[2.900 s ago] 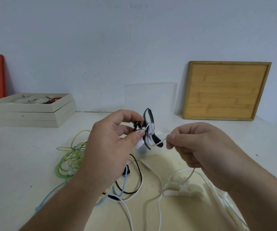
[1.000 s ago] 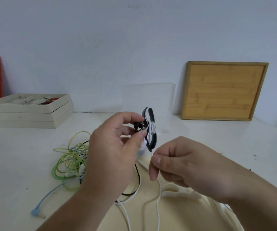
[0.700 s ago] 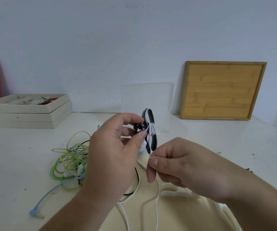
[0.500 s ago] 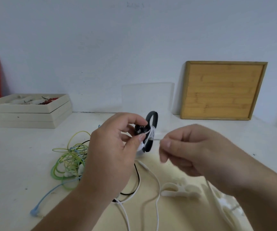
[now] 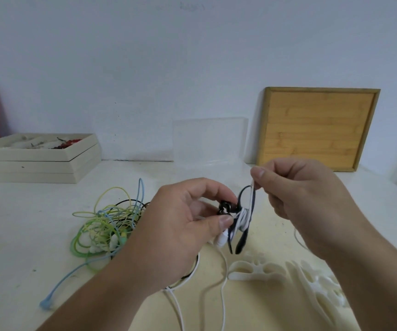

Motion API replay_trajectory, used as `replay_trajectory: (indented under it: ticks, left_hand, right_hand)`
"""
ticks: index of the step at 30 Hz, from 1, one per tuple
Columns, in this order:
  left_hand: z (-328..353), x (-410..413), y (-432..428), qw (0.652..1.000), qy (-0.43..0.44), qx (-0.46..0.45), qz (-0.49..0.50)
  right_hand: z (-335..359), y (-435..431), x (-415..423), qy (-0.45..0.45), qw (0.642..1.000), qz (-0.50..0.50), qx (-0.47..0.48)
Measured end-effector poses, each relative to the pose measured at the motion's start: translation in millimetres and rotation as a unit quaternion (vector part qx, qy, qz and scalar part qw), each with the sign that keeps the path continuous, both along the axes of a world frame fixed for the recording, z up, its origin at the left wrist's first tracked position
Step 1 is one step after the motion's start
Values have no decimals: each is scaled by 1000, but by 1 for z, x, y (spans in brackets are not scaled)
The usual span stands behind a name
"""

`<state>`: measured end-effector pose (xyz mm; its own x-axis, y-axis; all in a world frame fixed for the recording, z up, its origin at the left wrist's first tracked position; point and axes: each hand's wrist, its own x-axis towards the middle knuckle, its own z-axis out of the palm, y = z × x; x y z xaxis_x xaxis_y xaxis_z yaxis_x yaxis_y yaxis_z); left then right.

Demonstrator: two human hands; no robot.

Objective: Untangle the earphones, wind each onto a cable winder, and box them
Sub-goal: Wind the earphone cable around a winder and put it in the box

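Earphone cable, pinched by right hand, wraps one black winder gripped by left hand; one coloured tangle, white winders nearby.

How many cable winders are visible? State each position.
3: black winder in the left hand; white winder on the table below; second white winder lower right, blurry, possibly more.

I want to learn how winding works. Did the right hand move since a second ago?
Yes. The right hand went up, toward the wooden board, pulling the white cable above the black winder.
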<state>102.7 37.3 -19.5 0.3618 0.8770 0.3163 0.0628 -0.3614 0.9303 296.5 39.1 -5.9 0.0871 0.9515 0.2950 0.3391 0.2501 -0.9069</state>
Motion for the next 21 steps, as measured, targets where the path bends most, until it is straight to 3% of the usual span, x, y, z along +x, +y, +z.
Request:
replay_trajectory:
  ticks: [4,9,13,21]
  left_hand:
    - [3,3,-2,997,-72,-13,-17]
    - [3,4,2,983,-157,9,95]
    - [2,-4,9,969,-148,35,192]
    - [-2,-8,13,969,-67,75,228]
  right_hand:
    - [-6,4,-8,0,996,41,-78]
    - [-16,1,-25,-72,977,130,-155]
    - [-17,-5,-33,-145,961,188,-139]
    - [-7,-9,-27,-107,962,230,-101]
